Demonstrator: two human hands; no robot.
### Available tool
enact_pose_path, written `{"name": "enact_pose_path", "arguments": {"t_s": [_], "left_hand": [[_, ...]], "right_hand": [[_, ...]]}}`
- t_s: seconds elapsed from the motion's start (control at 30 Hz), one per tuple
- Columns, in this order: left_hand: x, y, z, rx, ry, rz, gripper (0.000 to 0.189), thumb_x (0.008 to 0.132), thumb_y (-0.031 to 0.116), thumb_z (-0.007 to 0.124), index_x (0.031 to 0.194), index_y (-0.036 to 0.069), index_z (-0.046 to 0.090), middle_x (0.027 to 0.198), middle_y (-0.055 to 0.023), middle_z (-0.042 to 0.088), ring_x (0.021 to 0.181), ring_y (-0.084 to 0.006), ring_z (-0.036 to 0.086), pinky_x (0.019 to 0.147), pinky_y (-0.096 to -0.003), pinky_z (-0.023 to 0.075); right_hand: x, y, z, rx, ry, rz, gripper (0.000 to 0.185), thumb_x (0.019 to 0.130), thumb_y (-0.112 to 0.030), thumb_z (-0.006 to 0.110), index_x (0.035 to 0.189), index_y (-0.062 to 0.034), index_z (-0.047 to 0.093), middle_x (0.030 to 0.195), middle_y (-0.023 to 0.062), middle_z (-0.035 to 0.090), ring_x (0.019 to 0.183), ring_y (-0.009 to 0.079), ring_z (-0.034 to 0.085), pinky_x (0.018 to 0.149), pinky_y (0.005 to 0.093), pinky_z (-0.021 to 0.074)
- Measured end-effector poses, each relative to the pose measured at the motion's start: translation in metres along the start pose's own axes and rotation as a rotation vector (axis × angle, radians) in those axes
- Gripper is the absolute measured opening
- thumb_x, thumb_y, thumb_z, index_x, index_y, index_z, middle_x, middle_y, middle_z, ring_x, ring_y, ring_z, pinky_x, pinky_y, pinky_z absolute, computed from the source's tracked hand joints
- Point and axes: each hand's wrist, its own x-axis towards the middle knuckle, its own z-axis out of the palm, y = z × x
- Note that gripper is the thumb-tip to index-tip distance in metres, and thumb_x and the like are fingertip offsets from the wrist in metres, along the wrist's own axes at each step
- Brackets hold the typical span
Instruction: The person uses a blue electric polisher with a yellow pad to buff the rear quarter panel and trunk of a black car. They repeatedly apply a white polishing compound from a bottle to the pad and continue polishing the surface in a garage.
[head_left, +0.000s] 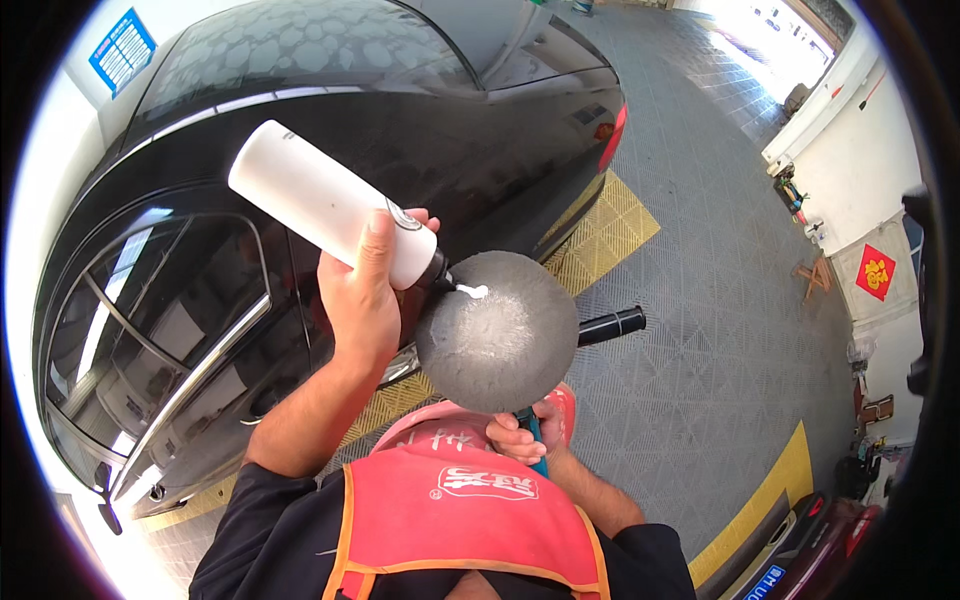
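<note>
My left hand (364, 292) grips a white plastic squeeze bottle (322, 195), tilted with its black nozzle (442, 274) down to the right. A streak of white compound (474, 291) lies at the nozzle tip, on the upper left of a round grey buffing pad (499, 337). The pad faces up and belongs to a power polisher, whose body is mostly hidden beneath it. Below the pad, my right hand (529, 436) is wrapped around the polisher's teal handle (534, 435). A black side handle (615, 325) sticks out to the right.
A glossy black car (450, 142) fills the left side, its bodywork close to the bottle and pad. Grey floor tiles (675, 360) with yellow strips (607, 229) run alongside it. Part of another car (806, 551) shows at lower right. A small wooden stool (814, 277) stands by the right wall.
</note>
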Motion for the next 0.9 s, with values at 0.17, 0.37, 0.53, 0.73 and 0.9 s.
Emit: {"name": "enact_pose_path", "arguments": {"t_s": [0.17,0.37,0.53,0.73,0.9], "left_hand": [[0.074,-0.022,0.019,0.259,0.076,0.092,0.047,0.105,0.041,0.068,0.123,-0.001,0.058,0.102,-0.0185,0.074,0.09,-0.0234,0.074,0.08,-0.0352,0.0591],[0.281,-0.05,0.084,0.622,0.194,-0.262,0.043,0.09,0.044,0.079,0.098,0.002,0.073,0.074,-0.0043,0.065,0.054,-0.0109,0.051,0.048,-0.0304,0.0313],[0.438,-0.115,0.098,1.59,0.217,-0.252,0.059,0.09,0.053,0.071,0.123,0.004,0.076,0.123,-0.0177,0.076,0.116,-0.0304,0.073,0.099,-0.0432,0.0543],[0.495,-0.15,0.099,1.631,0.336,-0.439,0.069,0.085,0.054,0.08,0.129,0.002,0.073,0.122,-0.0146,0.076,0.108,-0.0269,0.076,0.091,-0.0409,0.0564],[0.482,-0.15,0.138,1.735,0.414,-0.467,0.067,0.088,0.058,0.072,0.134,0.01,0.073,0.131,-0.0104,0.075,0.122,-0.0254,0.071,0.103,-0.0395,0.0541]], "right_hand": [[-0.005,-0.04,-0.001,0.051,-0.04,-0.035,0.043,0.102,-0.037,0.064,0.112,0.004,0.057,0.086,0.005,0.056,0.053,0.0097,0.058,0.048,0.0243,0.0502],[-0.038,-0.148,0.028,0.057,-0.008,-0.073,0.041,0.1,-0.038,0.066,0.109,0.0005,0.056,0.085,0.0043,0.057,0.052,0.0085,0.058,0.049,0.0256,0.0496],[-0.091,-0.213,0.052,0.045,0.137,-0.158,0.04,0.097,-0.04,0.07,0.105,-0.0021,0.057,0.083,0.002,0.058,0.051,0.0068,0.059,0.049,0.0235,0.0511],[-0.168,-0.261,0.077,0.09,0.343,-0.305,0.046,0.096,-0.043,0.067,0.114,-0.0014,0.059,0.089,0.0046,0.056,0.053,0.0102,0.055,0.053,0.0295,0.0483],[-0.183,-0.3,0.085,0.009,0.384,-0.326,0.047,0.098,-0.042,0.066,0.117,0.0003,0.06,0.089,0.0049,0.057,0.057,0.0107,0.056,0.058,0.0311,0.0523]]}}
